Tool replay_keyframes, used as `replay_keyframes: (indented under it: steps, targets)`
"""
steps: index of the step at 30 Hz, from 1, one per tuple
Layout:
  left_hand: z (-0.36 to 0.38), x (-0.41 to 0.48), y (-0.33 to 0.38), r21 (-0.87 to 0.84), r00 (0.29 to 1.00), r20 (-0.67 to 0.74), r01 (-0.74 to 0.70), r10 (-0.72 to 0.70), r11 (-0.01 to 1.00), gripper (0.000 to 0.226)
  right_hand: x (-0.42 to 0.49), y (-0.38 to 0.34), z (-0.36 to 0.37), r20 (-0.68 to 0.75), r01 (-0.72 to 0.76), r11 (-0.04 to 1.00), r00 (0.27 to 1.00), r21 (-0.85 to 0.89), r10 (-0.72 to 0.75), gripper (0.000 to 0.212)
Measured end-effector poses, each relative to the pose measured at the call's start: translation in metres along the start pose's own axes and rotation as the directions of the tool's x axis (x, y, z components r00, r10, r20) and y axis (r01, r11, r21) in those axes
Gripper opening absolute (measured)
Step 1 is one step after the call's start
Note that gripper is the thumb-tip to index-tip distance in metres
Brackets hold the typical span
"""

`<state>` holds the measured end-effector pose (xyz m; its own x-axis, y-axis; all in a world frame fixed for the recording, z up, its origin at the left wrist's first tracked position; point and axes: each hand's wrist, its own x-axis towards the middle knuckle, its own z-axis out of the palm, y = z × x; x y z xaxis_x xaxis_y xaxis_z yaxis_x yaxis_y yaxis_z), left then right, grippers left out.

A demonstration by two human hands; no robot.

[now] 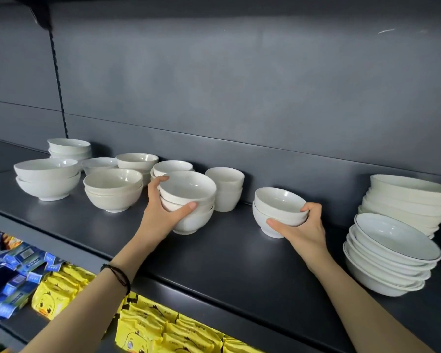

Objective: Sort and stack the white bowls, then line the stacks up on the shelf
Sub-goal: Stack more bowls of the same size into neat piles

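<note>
The sorting looks partly done, and the step in hand seems to be bringing two small stacks of like bowls together or into line. The left hand (163,208) grips a stack of three bowls (189,192) near the middle of the shelf (227,253), thumb across the front and fingers curled round the back. The right hand (302,226) holds a stack of two bowls (278,203) well apart to the right, thumb on the side and fingers hooked over the rim. Both stacks sit low on the shelf; whether either foot is lifted off it cannot be told. The next move probably calls for checking that the two sets match, then setting one into the other squarely so the rims nest, or sliding each into a row without knocking its neighbours. The cup-shaped bowls (224,187) stand just behind the left stack, so there is little room there. Further left several stacks crowd and overlap, and their counts are hard to read. The dark-rimmed dishes (392,253) and the tall stack behind them (405,200) run close to the right edge of view. Yellow packets (143,324) lie below, partly cut off.
</note>
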<state>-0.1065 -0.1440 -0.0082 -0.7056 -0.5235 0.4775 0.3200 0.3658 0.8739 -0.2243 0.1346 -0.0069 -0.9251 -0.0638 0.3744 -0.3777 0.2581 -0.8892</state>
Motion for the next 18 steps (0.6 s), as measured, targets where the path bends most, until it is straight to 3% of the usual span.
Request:
replay_keyframes:
  steps: [4,12,18]
  targets:
    - [-0.003,0.001,-0.002,0.004,0.999,0.009,0.047,-0.047,0.999,0.084,0.001,-0.003,0.002,-0.042,-0.02,1.0,0.999,0.007,0.021,0.072]
    - [0.014,-0.004,0.01,-0.105,0.961,0.265,0.111,-0.079,0.988,0.124,0.008,-0.015,-0.003,-0.134,-0.007,0.995,0.991,0.104,0.021,0.07]
    - [0.056,-0.01,0.018,-0.145,0.922,0.384,0.109,-0.046,0.984,0.121,0.011,-0.039,-0.011,-0.177,0.108,0.99,0.98,0.094,-0.09,0.07]
